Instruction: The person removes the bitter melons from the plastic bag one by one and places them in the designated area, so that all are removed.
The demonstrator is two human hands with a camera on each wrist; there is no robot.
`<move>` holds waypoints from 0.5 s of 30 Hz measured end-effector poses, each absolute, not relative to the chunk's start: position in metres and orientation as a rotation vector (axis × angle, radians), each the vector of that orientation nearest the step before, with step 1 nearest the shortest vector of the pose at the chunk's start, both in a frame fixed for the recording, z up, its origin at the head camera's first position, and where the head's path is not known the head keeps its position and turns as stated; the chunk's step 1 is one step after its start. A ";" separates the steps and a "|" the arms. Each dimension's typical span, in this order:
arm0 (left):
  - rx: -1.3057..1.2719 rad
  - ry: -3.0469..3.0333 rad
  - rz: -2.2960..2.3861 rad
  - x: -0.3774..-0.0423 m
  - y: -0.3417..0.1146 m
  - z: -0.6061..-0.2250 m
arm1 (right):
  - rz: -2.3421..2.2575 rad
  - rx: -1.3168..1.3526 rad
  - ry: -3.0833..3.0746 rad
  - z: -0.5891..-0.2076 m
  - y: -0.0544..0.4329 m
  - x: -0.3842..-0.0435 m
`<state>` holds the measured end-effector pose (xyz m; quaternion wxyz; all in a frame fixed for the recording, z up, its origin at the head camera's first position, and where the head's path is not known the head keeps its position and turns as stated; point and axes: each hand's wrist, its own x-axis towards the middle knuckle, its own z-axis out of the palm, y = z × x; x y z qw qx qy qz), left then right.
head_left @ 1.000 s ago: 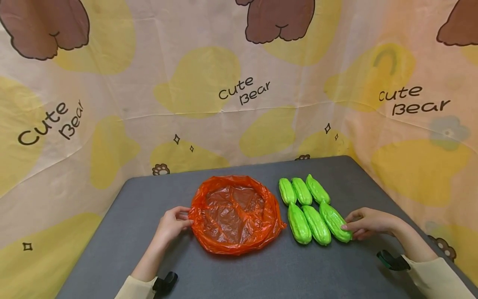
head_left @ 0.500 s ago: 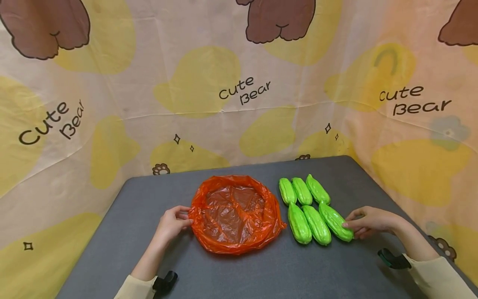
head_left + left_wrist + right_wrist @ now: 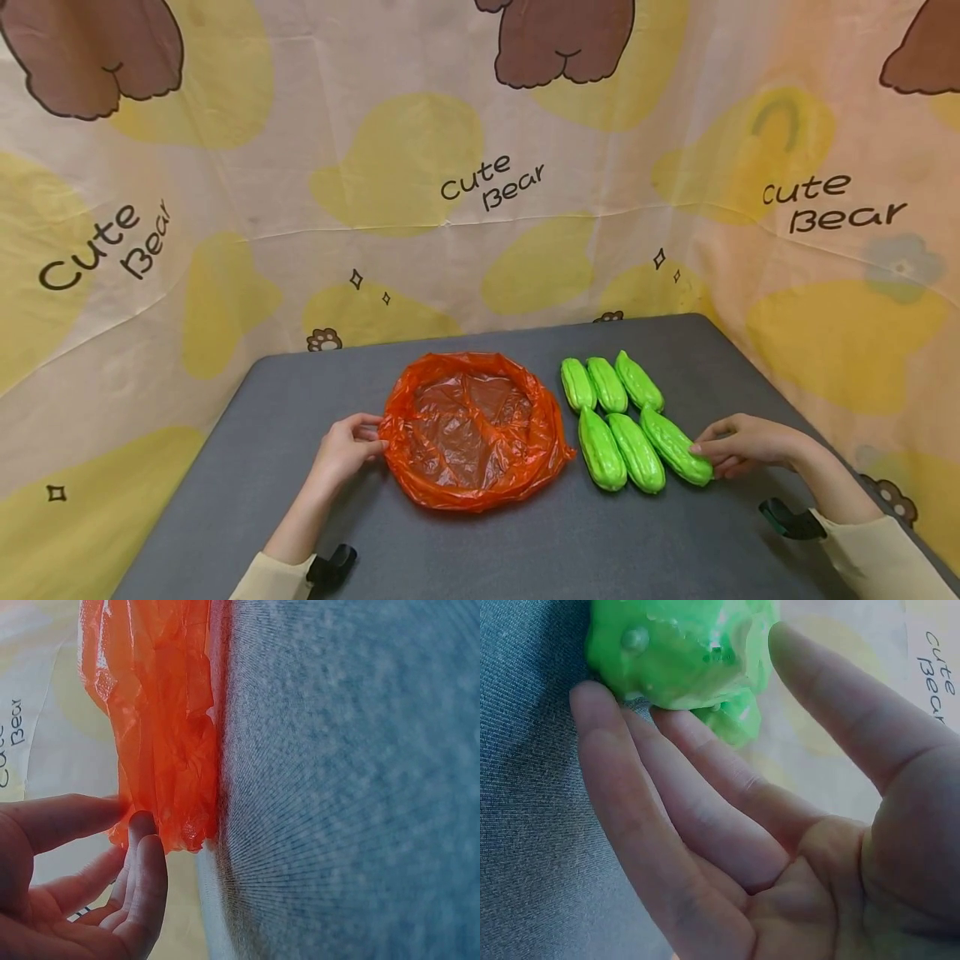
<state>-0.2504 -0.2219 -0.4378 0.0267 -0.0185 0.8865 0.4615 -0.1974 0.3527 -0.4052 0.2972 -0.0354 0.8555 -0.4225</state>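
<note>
A red plastic bag [image 3: 558, 454] lies on the table with its mouth spread into a wide ring, its rim rolled outward. My left hand [image 3: 347, 450] pinches the left side of this rim; in the left wrist view its fingertips [image 3: 142, 825] meet the crinkled plastic. To the right of the bag, several bright green, ridged bitter melons [image 3: 597, 450] lie in two rows. My right hand [image 3: 750, 446] holds the near end of the front row's rightmost bitter melon [image 3: 675, 450] between thumb and fingers. The right wrist view shows the thumb beside its bumpy end [image 3: 675, 652] and fingers below.
A dark grey table [image 3: 480, 554] carries everything. Behind it and along both sides hangs a pale printed curtain [image 3: 405, 267] with bears and yellow patches. Black wrist straps [image 3: 333, 568] sit at the sleeve cuffs.
The near end of the held bitter melon has shifted slightly right, together with my right hand. My left hand and the bag have stayed in place.
</note>
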 end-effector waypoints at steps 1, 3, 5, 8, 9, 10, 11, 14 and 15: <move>-0.058 2.739 1.425 -0.250 -0.222 -0.437 | -1.123 -0.097 2.271 -0.406 0.353 -0.198; -0.058 2.737 1.426 -0.249 -0.222 -0.437 | -1.128 -0.108 2.261 -0.406 0.355 -0.199; -0.060 2.738 1.430 -0.249 -0.222 -0.437 | -1.134 -0.138 2.254 -0.407 0.355 -0.199; -0.052 2.741 1.439 -0.249 -0.221 -0.437 | -1.151 -0.197 2.228 -0.409 0.356 -0.200; -0.050 2.742 1.442 -0.249 -0.221 -0.437 | -1.161 -0.220 2.220 -0.410 0.356 -0.200; -0.046 2.743 1.445 -0.249 -0.221 -0.437 | -1.176 -0.243 2.203 -0.410 0.356 -0.200; -0.043 2.743 1.448 -0.249 -0.221 -0.437 | -1.190 -0.262 2.188 -0.411 0.355 -0.199; -0.039 2.743 1.454 -0.250 -0.221 -0.437 | -1.213 -0.271 2.166 -0.412 0.355 -0.199; -0.038 2.742 1.453 -0.250 -0.221 -0.437 | -1.215 -0.269 2.170 -0.412 0.355 -0.199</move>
